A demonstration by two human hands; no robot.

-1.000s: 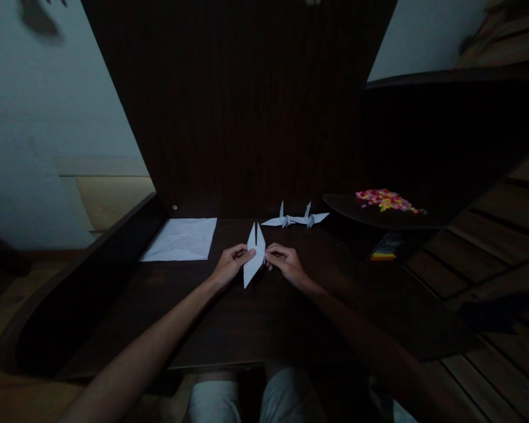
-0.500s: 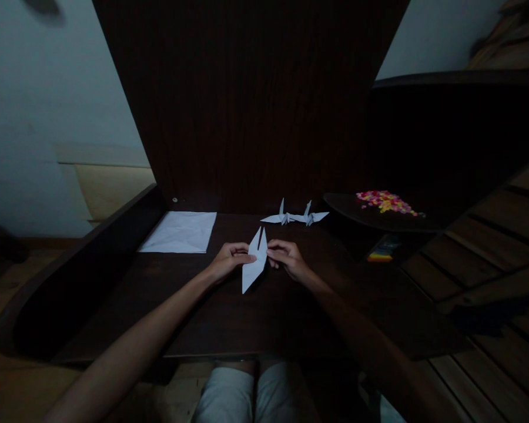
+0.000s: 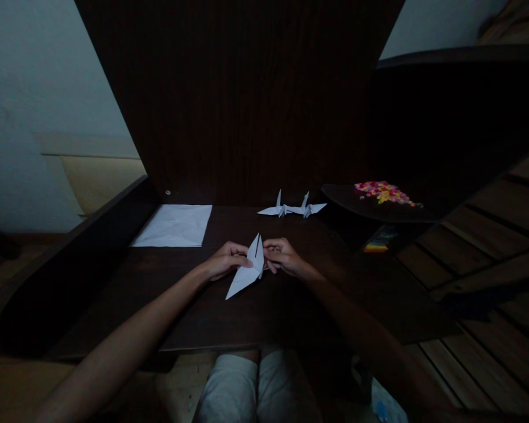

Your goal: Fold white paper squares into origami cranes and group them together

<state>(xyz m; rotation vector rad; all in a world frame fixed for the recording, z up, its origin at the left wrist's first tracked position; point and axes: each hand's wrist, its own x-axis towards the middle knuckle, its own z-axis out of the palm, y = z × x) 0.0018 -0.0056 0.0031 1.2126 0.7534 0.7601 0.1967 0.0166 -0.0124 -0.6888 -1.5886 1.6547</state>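
Between my hands is a white folded origami paper (image 3: 242, 279), long and pointed, with a narrow slit between two points at its far end. My left hand (image 3: 226, 259) pinches it from the left, thumb lying on top of its middle. From the right, my right hand (image 3: 283, 257) grips its right edge, thumb and fingers closed together; some fingertips are hidden behind the paper. Past my hands, two finished-looking white paper cranes (image 3: 305, 210) stand side by side at the back of the dark wooden desk (image 3: 194, 317).
White paper sheets (image 3: 176, 225) lie at the back left, beside the desk's raised side panel (image 3: 83, 258). On a small dark shelf (image 3: 339, 200) to the right sits a pile of small colourful pieces (image 3: 383, 192). Below it is a yellow-edged item (image 3: 376, 248). A tall dark panel (image 3: 242, 106) rises behind.
The paper's near point has swung to the left and its far slit has narrowed. My hands stay on it. The whole view has shifted slightly.
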